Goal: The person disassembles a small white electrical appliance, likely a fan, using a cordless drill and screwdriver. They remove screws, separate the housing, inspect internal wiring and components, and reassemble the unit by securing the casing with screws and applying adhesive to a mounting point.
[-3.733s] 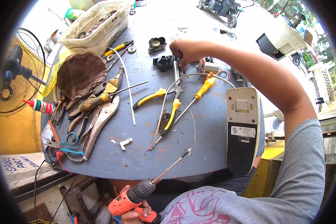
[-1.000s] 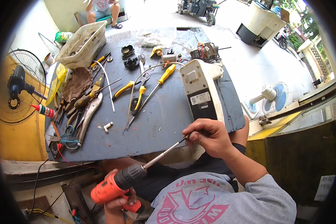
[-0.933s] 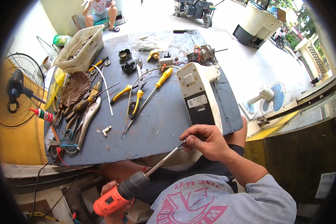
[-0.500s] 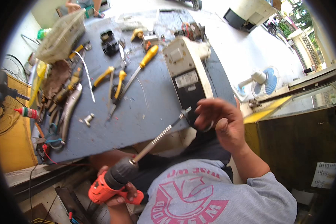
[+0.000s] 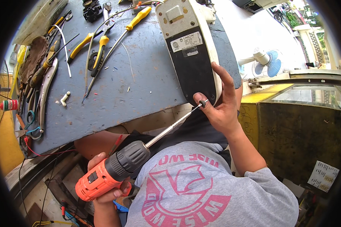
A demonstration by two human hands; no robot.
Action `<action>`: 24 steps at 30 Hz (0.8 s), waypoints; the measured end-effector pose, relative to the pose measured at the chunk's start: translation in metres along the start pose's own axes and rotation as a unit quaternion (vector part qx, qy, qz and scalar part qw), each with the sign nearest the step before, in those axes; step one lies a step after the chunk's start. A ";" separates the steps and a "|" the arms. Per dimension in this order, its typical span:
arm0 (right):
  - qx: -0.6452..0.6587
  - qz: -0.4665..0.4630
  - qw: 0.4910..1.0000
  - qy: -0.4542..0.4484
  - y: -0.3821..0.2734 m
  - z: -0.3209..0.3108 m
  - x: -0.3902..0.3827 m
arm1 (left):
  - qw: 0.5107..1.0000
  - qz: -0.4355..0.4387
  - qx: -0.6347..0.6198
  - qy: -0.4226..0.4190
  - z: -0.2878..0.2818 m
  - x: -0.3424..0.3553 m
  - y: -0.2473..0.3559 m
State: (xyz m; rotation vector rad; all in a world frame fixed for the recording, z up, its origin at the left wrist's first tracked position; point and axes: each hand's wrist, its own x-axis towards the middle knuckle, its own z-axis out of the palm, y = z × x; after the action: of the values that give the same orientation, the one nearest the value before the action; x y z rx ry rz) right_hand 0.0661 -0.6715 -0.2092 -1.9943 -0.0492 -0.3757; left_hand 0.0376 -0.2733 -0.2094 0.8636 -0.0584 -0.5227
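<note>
Head view: left hand (image 5: 102, 178) low at the lap, fingers wrapped tight around the grip of an orange-and-black cordless drill (image 5: 110, 172). The drill's long bit shaft (image 5: 174, 126) runs up and right to the near end of a white appliance base with a black underside (image 5: 191, 60), which lies bottom-up at the desk's near right corner and overhangs the edge. Right hand (image 5: 219, 106) cups that near end, fingers spread along its right rim, thumb pressed beside the bit tip; palm partly open, steadying the base rather than closed around it. The blue-grey desk (image 5: 140, 87) carries yellow-handled pliers (image 5: 98, 49), a yellow-handled screwdriver (image 5: 130, 24), a small white plastic fitting (image 5: 65, 98), and a row of pliers and grips along the left edge, with a brown leather glove (image 5: 32, 58) beside them. Top left, a clear plastic container (image 5: 38, 19) sits on the desk; contents too blurred to tell. A small blue-bladed fan (image 5: 267, 60) stands on the ground beyond the desk's right side.
</note>
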 end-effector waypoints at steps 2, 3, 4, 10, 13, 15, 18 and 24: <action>0.029 0.019 0.999 -0.001 -0.001 0.002 0.000 | 1.000 0.007 0.010 0.012 0.002 0.000 0.000; 0.015 0.008 1.000 0.013 -0.002 0.003 0.000 | 1.000 0.010 0.012 0.013 0.003 0.001 -0.001; 0.000 -0.004 1.000 0.018 -0.002 0.004 0.000 | 1.000 0.014 0.014 0.014 0.004 0.000 -0.001; 0.032 -0.009 0.999 0.028 -0.001 0.007 -0.001 | 0.998 0.012 0.059 -0.018 -0.003 0.001 -0.008; 0.041 0.010 0.999 0.018 -0.004 0.008 -0.002 | 0.995 0.018 0.085 -0.048 -0.011 0.004 -0.012; 0.039 0.020 0.999 0.016 -0.006 0.008 -0.002 | 0.997 0.012 0.063 -0.044 -0.012 0.003 -0.014; 0.057 0.031 0.998 0.019 -0.009 0.010 -0.001 | 0.996 0.017 0.085 -0.030 -0.009 0.003 -0.015; 0.031 0.027 0.999 0.023 -0.011 0.012 -0.001 | 0.988 0.032 0.148 -0.024 0.005 0.008 -0.001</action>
State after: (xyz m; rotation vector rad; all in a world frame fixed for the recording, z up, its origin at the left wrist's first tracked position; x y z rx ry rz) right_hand 0.0657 -0.6559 -0.2041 -1.9221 0.0220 -0.3794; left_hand 0.0430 -0.2808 -0.2078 1.1345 -0.2120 -0.4805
